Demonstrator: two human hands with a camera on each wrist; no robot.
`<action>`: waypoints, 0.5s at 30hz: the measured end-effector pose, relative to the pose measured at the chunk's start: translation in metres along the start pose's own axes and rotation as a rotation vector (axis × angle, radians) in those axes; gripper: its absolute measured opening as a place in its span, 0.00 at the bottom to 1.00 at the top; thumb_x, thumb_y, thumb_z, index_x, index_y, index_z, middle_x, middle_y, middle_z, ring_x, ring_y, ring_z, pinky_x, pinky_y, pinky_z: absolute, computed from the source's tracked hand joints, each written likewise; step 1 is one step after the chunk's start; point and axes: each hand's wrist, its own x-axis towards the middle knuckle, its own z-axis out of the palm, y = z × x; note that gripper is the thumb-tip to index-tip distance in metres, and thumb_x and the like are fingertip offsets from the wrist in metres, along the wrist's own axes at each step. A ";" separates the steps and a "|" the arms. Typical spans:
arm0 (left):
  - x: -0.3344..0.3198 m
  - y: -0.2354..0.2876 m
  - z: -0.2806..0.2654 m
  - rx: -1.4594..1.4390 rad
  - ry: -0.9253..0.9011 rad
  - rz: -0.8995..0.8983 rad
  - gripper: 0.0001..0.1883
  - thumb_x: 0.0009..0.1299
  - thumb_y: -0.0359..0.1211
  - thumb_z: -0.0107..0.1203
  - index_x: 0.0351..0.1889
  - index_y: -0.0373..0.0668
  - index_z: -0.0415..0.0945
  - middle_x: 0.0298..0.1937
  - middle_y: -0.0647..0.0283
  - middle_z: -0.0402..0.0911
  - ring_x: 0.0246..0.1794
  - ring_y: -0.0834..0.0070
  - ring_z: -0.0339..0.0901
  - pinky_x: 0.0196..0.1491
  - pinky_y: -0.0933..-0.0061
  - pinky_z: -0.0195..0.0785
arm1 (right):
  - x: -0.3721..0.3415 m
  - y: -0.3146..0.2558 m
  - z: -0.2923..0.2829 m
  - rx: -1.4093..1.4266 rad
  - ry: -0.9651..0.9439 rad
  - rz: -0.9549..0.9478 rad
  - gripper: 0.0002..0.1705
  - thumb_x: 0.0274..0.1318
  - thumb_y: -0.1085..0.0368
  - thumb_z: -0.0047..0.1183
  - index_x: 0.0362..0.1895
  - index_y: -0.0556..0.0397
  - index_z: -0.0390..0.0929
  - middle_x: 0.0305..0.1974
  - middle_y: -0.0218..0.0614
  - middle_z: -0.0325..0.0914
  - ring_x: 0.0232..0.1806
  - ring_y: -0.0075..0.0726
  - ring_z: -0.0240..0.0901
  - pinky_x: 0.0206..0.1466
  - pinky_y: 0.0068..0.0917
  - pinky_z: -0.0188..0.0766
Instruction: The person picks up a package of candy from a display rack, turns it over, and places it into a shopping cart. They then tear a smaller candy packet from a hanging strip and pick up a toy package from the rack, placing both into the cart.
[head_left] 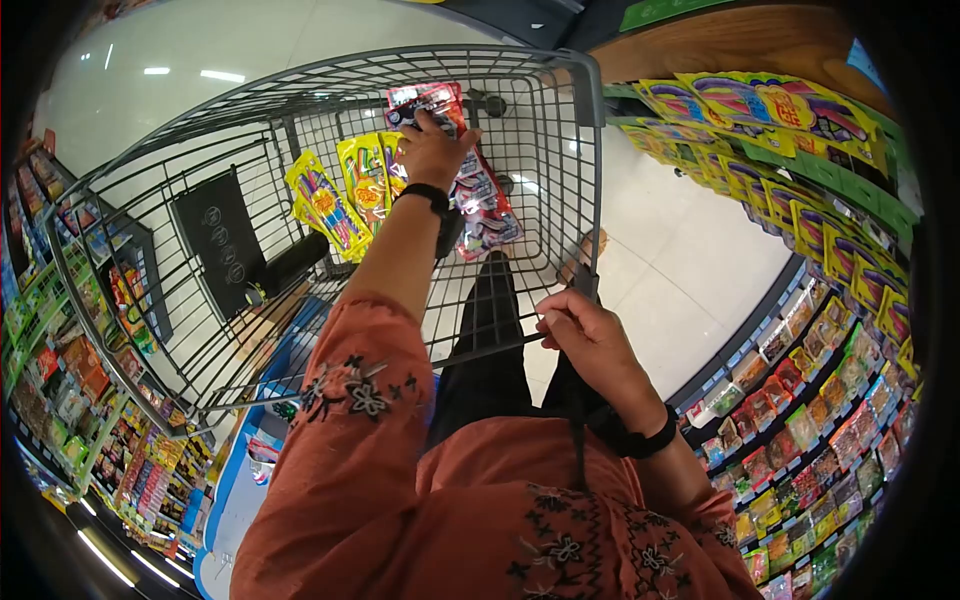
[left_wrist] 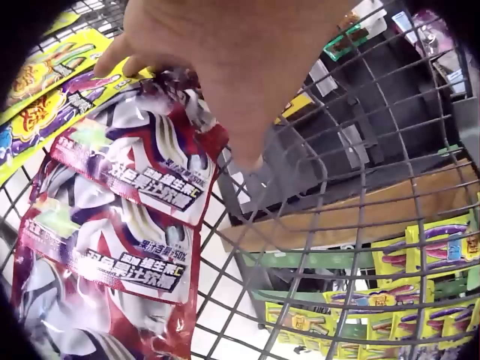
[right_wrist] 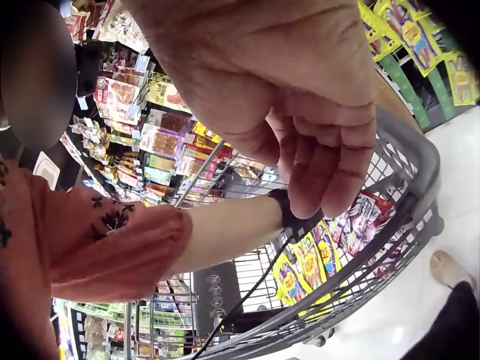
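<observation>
My left hand [head_left: 437,150] reaches down into a wire shopping cart [head_left: 590,200], fingers and thumb spread over a red candy bag [head_left: 405,97]. Below it overlap more red-and-silver gummy bags [head_left: 488,215], whose printed fronts show large in the left wrist view [left_wrist: 127,247]. To their left lie several yellow lollipop-brand candy packets [head_left: 330,205], close to my left fingers [left_wrist: 112,60] in the left wrist view. My right hand [head_left: 590,340] hangs by the cart's near corner, fingers loosely curled and holding nothing [right_wrist: 300,112].
Yellow candy packets [head_left: 790,105] hang along a shelf at the right. Below it curve racks of small snack bags [head_left: 800,430]. More stocked shelves [head_left: 140,470] stand at the left. A black panel [head_left: 215,240] is fixed at the cart's left end. Pale tiles [head_left: 650,240] form the floor.
</observation>
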 end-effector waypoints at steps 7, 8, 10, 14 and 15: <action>0.006 -0.012 -0.002 -0.159 -0.105 -0.038 0.63 0.55 0.65 0.61 0.77 0.36 0.41 0.76 0.36 0.49 0.70 0.42 0.62 0.65 0.55 0.65 | -0.001 -0.002 -0.006 -0.018 -0.002 0.030 0.11 0.69 0.64 0.48 0.47 0.57 0.77 0.36 0.34 0.80 0.38 0.23 0.79 0.43 0.23 0.78; 0.011 -0.021 0.000 -0.239 -0.045 0.016 0.62 0.55 0.60 0.65 0.76 0.34 0.41 0.75 0.38 0.50 0.69 0.43 0.64 0.66 0.58 0.65 | -0.002 -0.002 -0.008 -0.031 -0.015 0.049 0.11 0.70 0.63 0.48 0.48 0.56 0.77 0.37 0.32 0.80 0.39 0.22 0.78 0.45 0.23 0.78; 0.017 -0.044 0.009 -0.245 0.015 0.130 0.59 0.56 0.55 0.66 0.76 0.33 0.43 0.74 0.38 0.52 0.67 0.44 0.66 0.66 0.58 0.66 | -0.003 -0.001 -0.007 0.005 0.002 0.033 0.10 0.68 0.65 0.49 0.47 0.57 0.76 0.34 0.34 0.81 0.36 0.24 0.79 0.42 0.23 0.78; 0.010 -0.047 0.001 -0.190 -0.004 0.176 0.54 0.57 0.45 0.67 0.74 0.33 0.45 0.73 0.39 0.55 0.66 0.42 0.67 0.65 0.57 0.67 | -0.006 0.001 -0.007 0.014 -0.002 -0.014 0.10 0.67 0.67 0.48 0.47 0.58 0.75 0.32 0.33 0.80 0.35 0.25 0.80 0.42 0.24 0.78; 0.010 -0.046 0.002 -0.154 -0.018 0.171 0.53 0.57 0.44 0.66 0.74 0.33 0.46 0.73 0.39 0.55 0.66 0.42 0.67 0.65 0.56 0.67 | -0.007 0.000 -0.008 0.009 -0.005 -0.011 0.10 0.67 0.67 0.48 0.47 0.58 0.75 0.32 0.33 0.80 0.35 0.25 0.80 0.42 0.24 0.78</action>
